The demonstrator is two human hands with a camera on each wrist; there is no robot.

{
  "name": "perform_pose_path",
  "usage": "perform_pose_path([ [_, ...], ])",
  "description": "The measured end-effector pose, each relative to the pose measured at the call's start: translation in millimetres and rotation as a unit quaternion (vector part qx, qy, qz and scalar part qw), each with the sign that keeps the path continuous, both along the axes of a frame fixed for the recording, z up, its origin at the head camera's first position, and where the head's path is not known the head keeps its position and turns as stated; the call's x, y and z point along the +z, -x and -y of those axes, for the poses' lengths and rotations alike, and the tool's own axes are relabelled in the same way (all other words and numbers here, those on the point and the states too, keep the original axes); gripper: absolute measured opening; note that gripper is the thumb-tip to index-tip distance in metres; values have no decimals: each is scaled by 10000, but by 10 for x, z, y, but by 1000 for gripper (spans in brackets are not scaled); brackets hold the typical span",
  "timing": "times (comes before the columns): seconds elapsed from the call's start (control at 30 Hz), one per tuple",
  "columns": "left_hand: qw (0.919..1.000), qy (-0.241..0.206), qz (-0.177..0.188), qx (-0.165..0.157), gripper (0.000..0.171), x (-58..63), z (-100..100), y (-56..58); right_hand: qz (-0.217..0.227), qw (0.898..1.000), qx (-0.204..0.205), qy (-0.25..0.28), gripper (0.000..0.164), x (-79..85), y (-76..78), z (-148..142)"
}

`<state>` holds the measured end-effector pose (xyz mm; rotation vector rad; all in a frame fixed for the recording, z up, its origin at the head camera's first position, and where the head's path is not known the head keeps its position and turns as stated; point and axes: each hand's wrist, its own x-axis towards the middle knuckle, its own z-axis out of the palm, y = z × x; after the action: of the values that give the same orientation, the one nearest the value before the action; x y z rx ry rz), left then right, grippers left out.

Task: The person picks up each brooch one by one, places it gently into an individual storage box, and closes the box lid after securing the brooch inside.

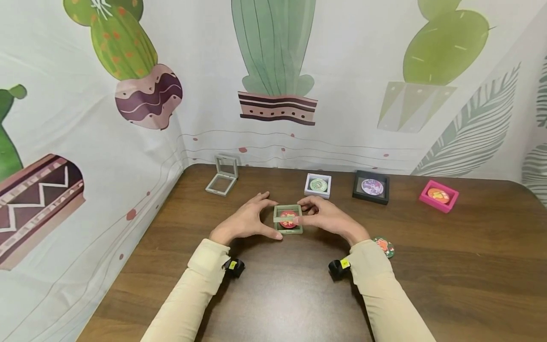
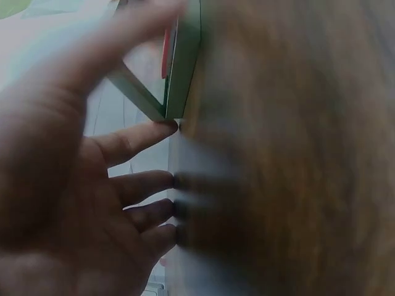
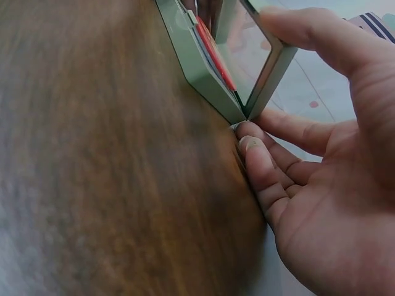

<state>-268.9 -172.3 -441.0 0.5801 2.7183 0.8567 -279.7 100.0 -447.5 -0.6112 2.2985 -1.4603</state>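
Note:
A small green display case [image 1: 288, 232] lies on the table with its clear hinged lid tilted partly up. Inside it is a round red chip [image 1: 287, 223] with a yellow figure. My left hand [image 1: 245, 220] holds the case at its left side, thumb by the front corner and index finger at the hinge corner [image 2: 166, 117]; its other fingertips touch the tabletop. With my right hand [image 1: 331, 218] I pinch the lid [image 3: 262, 68], the thumb on its free edge and the index finger by the hinge. Curled fingers of that hand rest near the table.
Behind stand an open grey case [image 1: 222, 183], a white case [image 1: 317, 185], a black case [image 1: 371, 187] and, farther right, a pink case [image 1: 439, 195], the latter three with round chips. A loose green-rimmed chip [image 1: 386, 248] lies beside my right cuff. A cactus-print cloth [image 1: 342, 142] backs the table.

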Motion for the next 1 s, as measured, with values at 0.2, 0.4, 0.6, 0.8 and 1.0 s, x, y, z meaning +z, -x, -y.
perform_pose_path([
  [0.2,9997,-161,187,28,91,0,33,-13,35,9999,73,67,63,-23,11,-7],
  [0.4,9993,-324,173,36,80,-1,54,-9,23,9999,107,116,66,-34,11,-16],
  [0.6,9994,-340,97,55,73,1,41,-6,-7,10000,79,22,67,-40,14,-9],
  [0.8,9994,-327,40,52,73,-9,31,6,-74,9999,112,7,71,-48,15,3],
  [1.0,9996,-266,-51,23,72,-30,12,25,-197,9997,117,-96,71,-37,4,7],
])
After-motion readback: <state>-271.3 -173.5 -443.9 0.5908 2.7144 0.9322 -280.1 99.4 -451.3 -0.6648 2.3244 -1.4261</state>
